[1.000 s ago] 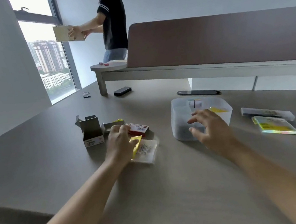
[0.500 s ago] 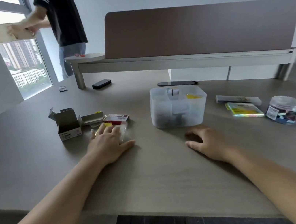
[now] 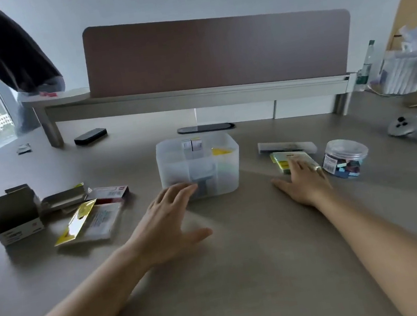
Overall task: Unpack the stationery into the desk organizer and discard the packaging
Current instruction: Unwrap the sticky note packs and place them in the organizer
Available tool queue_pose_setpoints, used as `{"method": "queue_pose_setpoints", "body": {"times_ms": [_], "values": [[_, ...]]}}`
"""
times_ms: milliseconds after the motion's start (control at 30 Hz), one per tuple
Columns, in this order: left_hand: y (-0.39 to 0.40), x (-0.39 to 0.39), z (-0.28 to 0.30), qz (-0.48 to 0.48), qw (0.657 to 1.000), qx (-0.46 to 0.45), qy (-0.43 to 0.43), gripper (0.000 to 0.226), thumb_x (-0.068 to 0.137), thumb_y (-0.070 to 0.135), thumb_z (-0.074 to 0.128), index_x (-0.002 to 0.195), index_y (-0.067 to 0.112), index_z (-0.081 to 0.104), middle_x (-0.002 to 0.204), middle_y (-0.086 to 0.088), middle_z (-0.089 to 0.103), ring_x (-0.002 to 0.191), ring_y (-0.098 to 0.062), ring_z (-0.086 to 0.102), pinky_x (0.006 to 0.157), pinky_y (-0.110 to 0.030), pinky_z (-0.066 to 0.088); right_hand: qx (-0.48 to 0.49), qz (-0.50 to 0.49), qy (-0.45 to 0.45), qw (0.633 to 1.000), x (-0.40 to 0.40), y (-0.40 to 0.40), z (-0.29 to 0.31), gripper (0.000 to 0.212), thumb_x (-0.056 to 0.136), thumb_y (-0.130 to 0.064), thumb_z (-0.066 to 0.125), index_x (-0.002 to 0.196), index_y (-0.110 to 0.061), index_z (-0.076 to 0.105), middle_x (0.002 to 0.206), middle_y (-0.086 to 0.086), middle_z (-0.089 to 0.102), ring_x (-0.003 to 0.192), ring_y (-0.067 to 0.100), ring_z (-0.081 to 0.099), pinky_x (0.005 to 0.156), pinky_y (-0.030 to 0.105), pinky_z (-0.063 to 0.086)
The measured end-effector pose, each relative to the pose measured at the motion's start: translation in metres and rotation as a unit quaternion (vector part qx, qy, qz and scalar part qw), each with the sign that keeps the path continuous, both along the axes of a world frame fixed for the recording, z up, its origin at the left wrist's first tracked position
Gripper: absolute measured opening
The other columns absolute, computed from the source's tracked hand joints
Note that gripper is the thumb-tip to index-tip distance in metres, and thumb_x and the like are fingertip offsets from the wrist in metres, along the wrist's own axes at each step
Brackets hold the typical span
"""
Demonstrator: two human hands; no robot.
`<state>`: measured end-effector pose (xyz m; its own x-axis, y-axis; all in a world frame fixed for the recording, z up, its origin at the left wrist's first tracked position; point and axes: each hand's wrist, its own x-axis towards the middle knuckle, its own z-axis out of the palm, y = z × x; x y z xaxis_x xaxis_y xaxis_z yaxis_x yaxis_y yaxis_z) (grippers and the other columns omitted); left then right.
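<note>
Left hand (image 3: 170, 225): I have it spread flat and relaxed over the desk (image 3: 246, 274), holding nothing, its fingertips just in front of the desk organizer (image 3: 199, 170).
Right hand (image 3: 303, 181): fingers straight, resting on the near end of the sticky-note pack (image 3: 288, 163); I grip nothing with it.
Desk organizer: translucent tub between my 2 hands, slightly beyond them, with small boxes and a yellow item inside.
Right of my right hand: a clear round tub of coloured clips (image 3: 344, 158), close by; a long white pack (image 3: 286, 144) lies just beyond the sticky notes.
Left of my left hand: a clear packet with a yellow header (image 3: 90, 223), a red-and-white box (image 3: 108, 194), and 2 opened cardboard boxes (image 3: 15, 213) farther out.
Far left: another person (image 3: 3, 45) in a dark shirt stands by the window.
</note>
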<state>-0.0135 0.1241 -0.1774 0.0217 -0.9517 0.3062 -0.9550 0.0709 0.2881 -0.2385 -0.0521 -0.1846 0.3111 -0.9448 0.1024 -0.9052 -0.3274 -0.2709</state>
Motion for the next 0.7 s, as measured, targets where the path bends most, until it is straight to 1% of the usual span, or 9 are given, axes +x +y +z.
{"method": "queue_pose_setpoints", "body": {"times_ms": [133,267,333,433,500,567,633,667,700], "values": [[-0.007,0.000,-0.006,0.006,1.000,0.005,-0.002,0.108,0.048,0.076,0.030,0.140,0.020,0.024,0.146,0.002,0.028,0.137,-0.015,0.020,0.112,-0.028,0.019,-0.035,0.015,-0.004,0.999,-0.001,0.010,0.001,0.067,0.084,-0.047,0.049,0.137,-0.011,0.028,0.140,0.017,0.033,0.129,0.035,0.031,0.106,0.040,0.029],[-0.004,-0.003,-0.006,0.001,1.000,0.003,0.025,0.108,0.047,0.076,0.031,0.139,0.020,0.027,0.145,0.001,0.029,0.137,-0.015,0.020,0.112,-0.028,0.018,-0.055,0.057,-0.049,0.996,-0.008,0.032,0.008,0.051,0.084,-0.036,0.057,0.127,-0.012,0.046,0.122,0.014,0.047,0.114,0.030,0.045,0.095,0.034,0.036],[-0.003,-0.005,-0.005,-0.003,1.000,0.011,0.029,0.109,0.046,0.076,0.031,0.139,0.020,0.026,0.146,0.001,0.028,0.137,-0.015,0.019,0.112,-0.028,0.018,-0.069,0.094,-0.036,0.992,-0.014,0.042,0.012,0.046,0.086,-0.030,0.055,0.127,-0.012,0.047,0.123,0.012,0.051,0.113,0.028,0.048,0.093,0.034,0.036],[-0.002,-0.007,-0.003,-0.009,0.999,0.022,0.046,0.108,0.045,0.076,0.034,0.138,0.022,0.028,0.145,0.000,0.029,0.137,-0.016,0.019,0.112,-0.028,0.018,-0.124,0.143,0.001,0.982,-0.022,0.055,0.013,0.039,0.089,-0.026,0.049,0.125,-0.012,0.050,0.123,0.012,0.058,0.109,0.028,0.053,0.090,0.035,0.040],[-0.003,-0.012,0.000,-0.013,0.997,0.022,0.073,0.105,0.046,0.073,0.043,0.137,0.022,0.029,0.144,0.001,0.031,0.136,-0.015,0.020,0.110,-0.025,0.019,-0.164,0.157,-0.061,0.972,-0.022,0.064,0.016,0.031,0.089,-0.021,0.049,0.117,-0.011,0.057,0.112,0.013,0.064,0.098,0.028,0.058,0.083,0.035,0.043],[-0.004,-0.019,0.003,-0.015,0.993,0.007,0.116,0.099,0.051,0.065,0.057,0.136,0.022,0.031,0.142,0.003,0.033,0.134,-0.014,0.024,0.107,-0.024,0.021,-0.168,0.173,-0.167,0.956,-0.015,0.075,0.023,0.024,0.089,-0.016,0.049,0.109,-0.010,0.061,0.100,0.008,0.066,0.086,0.023,0.059,0.075,0.030,0.043],[-0.007,-0.026,0.005,-0.019,0.984,-0.007,0.175,0.089,0.060,0.051,0.071,0.135,0.022,0.033,0.136,0.007,0.038,0.129,-0.012,0.032,0.103,-0.025,0.028,-0.107,0.199,-0.255,0.940,-0.003,0.085,0.033,0.020,0.090,-0.015,0.048,0.103,-0.012,0.062,0.087,-0.003,0.064,0.075,0.012,0.056,0.066,0.016,0.041],[-0.009,-0.029,0.005,-0.029,0.974,-0.012,0.223,0.083,0.062,0.042,0.074,0.133,0.022,0.036,0.131,0.008,0.042,0.123,-0.011,0.039,0.100,-0.025,0.033,-0.064,0.209,-0.288,0.932,0.005,0.089,0.037,0.019,0.090,-0.015,0.047,0.101,-0.012,0.062,0.080,-0.009,0.060,0.070,0.006,0.055,0.063,0.011,0.041],[-0.011,-0.031,0.005,-0.043,0.959,-0.016,0.281,0.073,0.064,0.034,0.076,0.127,0.022,0.042,0.125,0.007,0.049,0.115,-0.010,0.047,0.096,-0.025,0.039,-0.024,0.218,-0.316,0.923,0.012,0.092,0.040,0.018,0.090,-0.015,0.047,0.100,-0.011,0.061,0.077,-0.012,0.057,0.066,0.004,0.055,0.061,0.011,0.045]]}}
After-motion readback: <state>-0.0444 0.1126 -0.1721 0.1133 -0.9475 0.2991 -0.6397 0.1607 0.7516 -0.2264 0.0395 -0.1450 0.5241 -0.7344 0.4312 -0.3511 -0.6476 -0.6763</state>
